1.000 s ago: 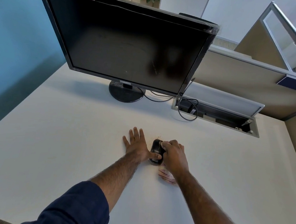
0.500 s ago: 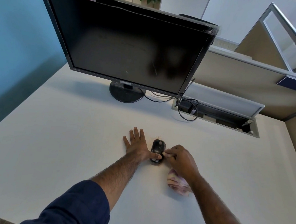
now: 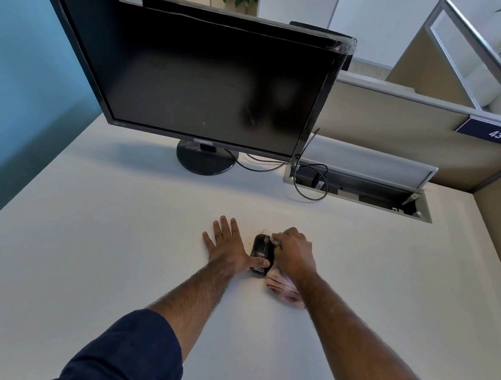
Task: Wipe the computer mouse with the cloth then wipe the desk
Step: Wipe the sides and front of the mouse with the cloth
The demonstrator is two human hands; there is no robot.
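Observation:
A small black computer mouse point(image 3: 260, 248) lies on the white desk point(image 3: 105, 254), in the middle of the view. My left hand point(image 3: 227, 247) rests flat on the desk just left of it, fingers spread, with the thumb pressed against the mouse's near end. My right hand point(image 3: 293, 253) is closed around a pink patterned cloth point(image 3: 283, 290) and presses against the right side of the mouse. Most of the cloth is hidden under the hand; a bunched tail sticks out toward me.
A large black monitor point(image 3: 203, 79) on a round base point(image 3: 205, 158) stands at the back of the desk. Cables run from it into an open cable tray point(image 3: 359, 191) at the back right. Beige partitions close the right side. Small crumbs point(image 3: 260, 229) lie just beyond the mouse.
My right hand slid back along the mouse's right side toward me, then forward again to its far end. The left hand and the mouse stayed in place.

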